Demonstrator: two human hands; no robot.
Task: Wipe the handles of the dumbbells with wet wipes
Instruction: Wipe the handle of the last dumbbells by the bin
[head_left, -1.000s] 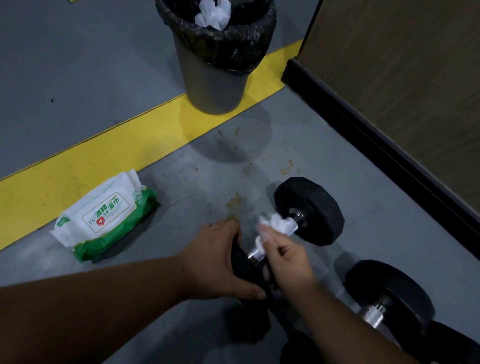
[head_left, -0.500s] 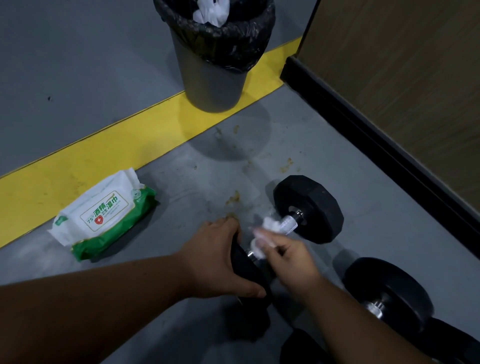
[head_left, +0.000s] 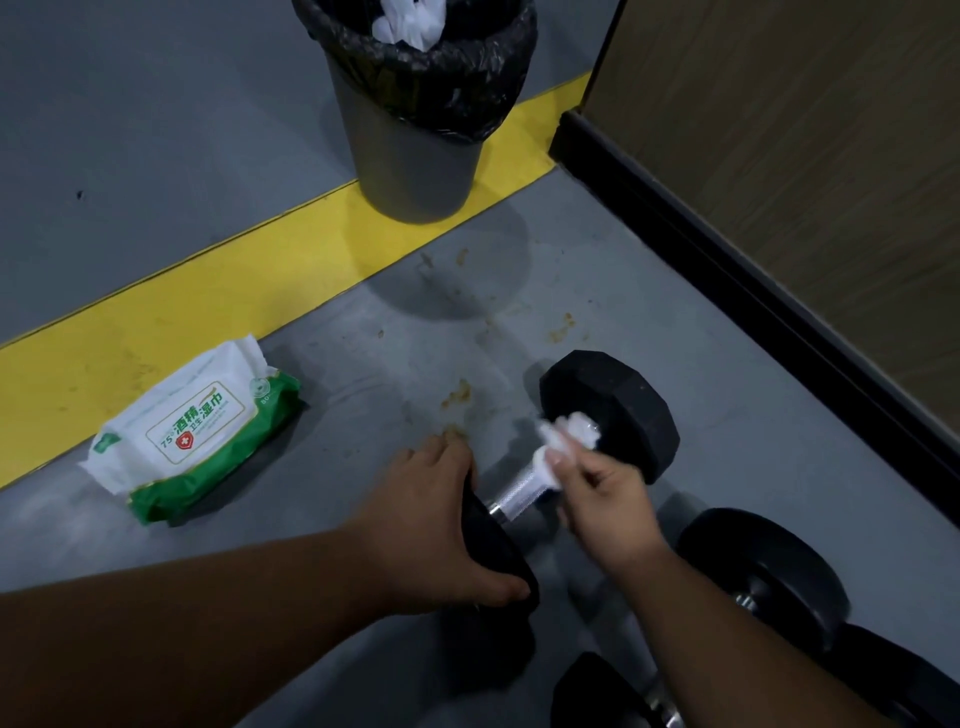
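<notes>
fingers (head_left: 582, 467) of the right hand (head_left: 605, 512) pinch a crumpled white wet wipe (head_left: 569, 439) around the knurled steel handle (head_left: 522, 488) of the black hex dumbbell (head_left: 610, 410). left hand (head_left: 434, 525), at nine o'clock, curls over its near head, likely stopping it rolling.

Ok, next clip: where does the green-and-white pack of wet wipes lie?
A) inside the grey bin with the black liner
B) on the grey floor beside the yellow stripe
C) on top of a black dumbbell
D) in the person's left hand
B: the green-and-white pack of wet wipes lies flat on the grey floor just below the yellow stripe, apart from both hands and the dumbbells.
</notes>
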